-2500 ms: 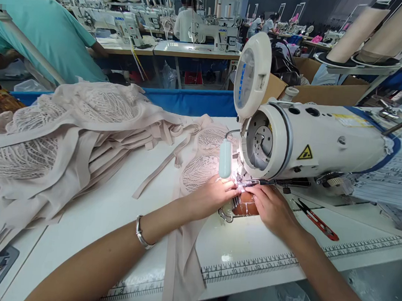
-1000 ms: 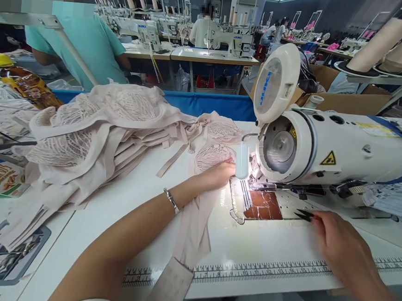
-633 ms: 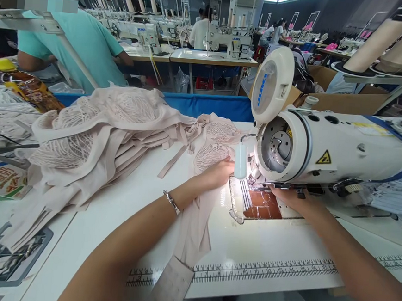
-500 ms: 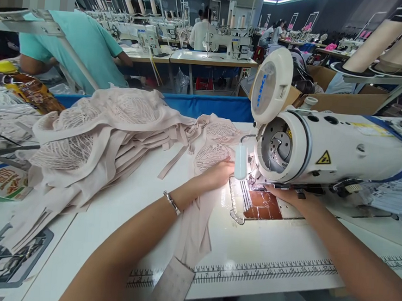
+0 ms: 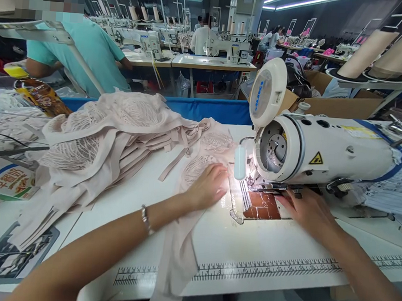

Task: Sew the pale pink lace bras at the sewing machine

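Note:
My left hand point(image 5: 208, 187) is closed at the edge of a pale pink lace bra point(image 5: 194, 168), left of the needle area; its fingers are slightly blurred. The bra's band trails down over the table's front edge. My right hand point(image 5: 309, 213) is under the arm of the white sewing machine point(image 5: 333, 149), with the thumb apart from the fingers and no cloth visible in it. The machine arm partly hides those fingertips. A lit needle area point(image 5: 250, 180) lies between my hands, behind a pale blue-white guard point(image 5: 241, 163).
A heap of similar bras point(image 5: 119, 130) covers the table's left side. Beyond it are a drink bottle point(image 5: 41, 94) and a carton point(image 5: 5, 179). A ruler strip point(image 5: 264, 273) runs along the front edge. Thread cones point(image 5: 367, 54) stand at right. A co-worker in a turquoise shirt point(image 5: 79, 57) sits ahead.
My left hand has drawn back leftward from the needle area, and the bra has shifted left with it. My right hand has come out a little from under the machine arm, showing more of itself.

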Tool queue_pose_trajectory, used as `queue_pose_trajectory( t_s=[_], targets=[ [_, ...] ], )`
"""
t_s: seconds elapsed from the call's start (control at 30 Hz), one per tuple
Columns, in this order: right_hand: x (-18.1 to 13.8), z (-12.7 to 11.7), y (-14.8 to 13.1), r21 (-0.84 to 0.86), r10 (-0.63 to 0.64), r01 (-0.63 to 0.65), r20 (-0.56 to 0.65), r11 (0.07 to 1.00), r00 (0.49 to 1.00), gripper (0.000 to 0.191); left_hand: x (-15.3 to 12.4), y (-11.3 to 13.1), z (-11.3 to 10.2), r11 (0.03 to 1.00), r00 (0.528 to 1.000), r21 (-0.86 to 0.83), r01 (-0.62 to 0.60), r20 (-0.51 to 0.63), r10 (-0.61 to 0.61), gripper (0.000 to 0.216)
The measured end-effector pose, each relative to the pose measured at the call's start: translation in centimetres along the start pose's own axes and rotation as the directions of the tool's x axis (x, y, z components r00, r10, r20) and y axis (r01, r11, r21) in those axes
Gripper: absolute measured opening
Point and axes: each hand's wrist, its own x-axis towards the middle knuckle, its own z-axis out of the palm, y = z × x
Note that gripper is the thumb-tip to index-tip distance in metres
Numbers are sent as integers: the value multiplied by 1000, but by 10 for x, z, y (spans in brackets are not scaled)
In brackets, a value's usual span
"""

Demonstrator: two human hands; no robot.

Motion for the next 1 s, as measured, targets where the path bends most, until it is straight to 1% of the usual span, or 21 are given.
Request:
queue_pose_trajectory(
  t_s=[0.07,0.1,0.17,0.2,0.23,0.3,0.33,0.37,0.4,0.43,0.47,0.53,0.6,0.63,0.7,0.73,0.8,0.87,0.9,0.93,1.0],
  targets=[
    [-34,-8,2,-42,-8,6,-39,999,999,41,-33,13,-12,999,999,52,-7,-37,9,37],
    [-50,-11,4,-62,-5,0,-76,998,997,42,-48,19,-19,998,999,52,-42,-26,44,39],
    [-76,-17,7,-74,-11,6,-76,997,997,43,-72,27,-34,996,996,25,-88,8,88,42],
    [-83,-20,6,-92,-9,2,-67,996,998,44,-81,28,-42,997,997,27,-78,4,78,41],
    [-87,-23,3,-112,-4,-3,-62,994,998,44,-87,26,-48,998,999,55,-35,-18,36,39],
    [-86,-27,-12,-124,23,-34,-86,992,996,41,-97,20,-58,977,992,182,108,-88,-93,37],
    [-81,-28,-25,-92,36,-46,-105,995,994,39,-102,17,-62,950,984,264,165,-104,-142,37],
    [-76,-28,-40,-31,53,-57,-123,998,991,35,-106,16,-64,917,980,348,195,-100,-171,38],
    [-69,-28,-56,47,57,-51,-138,998,989,31,-112,17,-66,885,980,422,198,-80,-181,37],
    [-62,-26,-74,135,70,-53,-127,989,989,27,-118,22,-67,858,983,483,179,-52,-175,35],
    [-55,-25,-92,222,79,-51,-117,974,990,24,-124,31,-67,834,986,531,150,-23,-163,31],
    [-43,-19,-126,370,96,-59,-82,927,992,22,-138,58,-65,799,991,594,95,20,-133,22],
    [-32,-13,-154,431,114,-88,-37,898,993,23,-150,90,-61,796,995,605,15,70,-72,20],
    [-29,-10,-166,419,123,-105,-15,902,992,24,-154,105,-58,810,995,587,-23,94,-39,20],
    [-25,-5,-187,343,135,-142,46,928,990,24,-160,124,-52,850,996,526,-31,92,-21,18],
    [-25,-4,-196,293,136,-153,79,944,988,24,-161,127,-50,867,997,498,-8,66,-28,17],
    [-30,-3,-210,227,115,-144,136,963,984,23,-160,126,-49,880,999,473,44,-13,-43,17],
    [-39,-7,-217,239,88,-125,160,963,983,19,-158,121,-51,871,998,489,46,-59,-19,21],
    [-45,-11,-217,286,82,-128,167,950,983,17,-157,120,-53,862,999,507,32,-47,-10,22],
    [-51,-17,-216,355,80,-142,182,924,980,17,-158,121,-54,857,1000,515,18,-10,-15,18],
    [-64,-32,-209,479,68,-185,251,858,966,19,-161,133,-55,873,997,488,3,61,-37,9]
  ],
)
